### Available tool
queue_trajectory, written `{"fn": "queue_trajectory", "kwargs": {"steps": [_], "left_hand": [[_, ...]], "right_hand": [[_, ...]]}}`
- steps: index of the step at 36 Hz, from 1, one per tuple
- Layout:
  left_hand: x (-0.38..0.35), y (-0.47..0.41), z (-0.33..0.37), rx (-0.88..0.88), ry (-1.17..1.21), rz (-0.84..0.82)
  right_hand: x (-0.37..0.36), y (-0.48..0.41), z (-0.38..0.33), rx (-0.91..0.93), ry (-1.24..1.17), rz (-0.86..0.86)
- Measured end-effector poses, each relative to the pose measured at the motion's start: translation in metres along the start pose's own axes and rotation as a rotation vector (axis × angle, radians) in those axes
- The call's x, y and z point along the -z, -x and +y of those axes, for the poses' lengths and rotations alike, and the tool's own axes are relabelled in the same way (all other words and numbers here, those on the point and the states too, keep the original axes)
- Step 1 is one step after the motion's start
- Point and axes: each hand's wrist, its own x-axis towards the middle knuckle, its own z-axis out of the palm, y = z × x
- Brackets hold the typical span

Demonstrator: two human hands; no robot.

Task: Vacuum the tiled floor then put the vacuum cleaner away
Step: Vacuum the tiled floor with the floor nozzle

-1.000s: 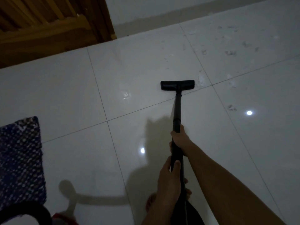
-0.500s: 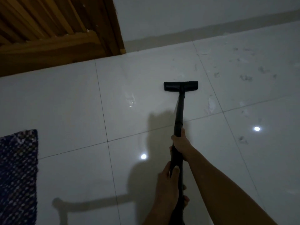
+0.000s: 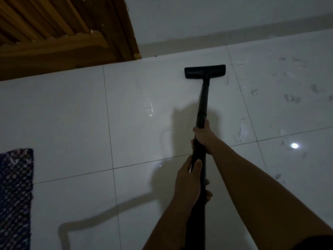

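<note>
Head view: left hand (image 3: 189, 184) and right hand (image 3: 204, 136) both grasping black vacuum wand (image 3: 202, 103); nozzle (image 3: 204, 71) flat on tiled floor (image 3: 144, 91).

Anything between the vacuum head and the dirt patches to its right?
Nothing visible. The head sits flat on bare tile, and the debris lies to its right across open floor. The rug is far to the left, and the door is at the upper left.

no readable text, label, brand or number shows on anything in view.
</note>
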Motion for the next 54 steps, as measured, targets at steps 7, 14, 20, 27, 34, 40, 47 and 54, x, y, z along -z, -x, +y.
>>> {"fn": "queue_trajectory", "kwargs": {"steps": [7,14,20,27,34,40,47,54], "left_hand": [[-0.007,-0.017,0.007,0.01,-0.004,0.011],[-0.013,-0.007,0.002,0.013,0.009,0.017],[-0.004,0.026,-0.022,0.016,-0.012,0.025],[0.012,0.081,-0.056,-0.013,-0.085,0.04],[0.039,0.148,-0.109,0.013,-0.142,0.033],[0.076,0.204,-0.186,-0.014,-0.18,0.026],[0.09,0.256,-0.248,0.021,-0.167,0.055],[0.083,0.293,-0.285,0.016,-0.145,0.075]], "right_hand": [[0.006,-0.015,-0.011,-0.009,-0.01,-0.005],[0.01,-0.005,-0.006,-0.031,-0.006,-0.017],[0.003,0.024,0.025,-0.042,-0.018,-0.015],[-0.012,0.077,0.074,-0.054,-0.033,-0.014],[-0.032,0.141,0.136,-0.064,-0.095,-0.022],[-0.066,0.197,0.219,-0.072,-0.097,0.006],[-0.078,0.248,0.282,-0.07,-0.091,-0.016],[-0.072,0.278,0.324,-0.075,-0.069,-0.024]]}}
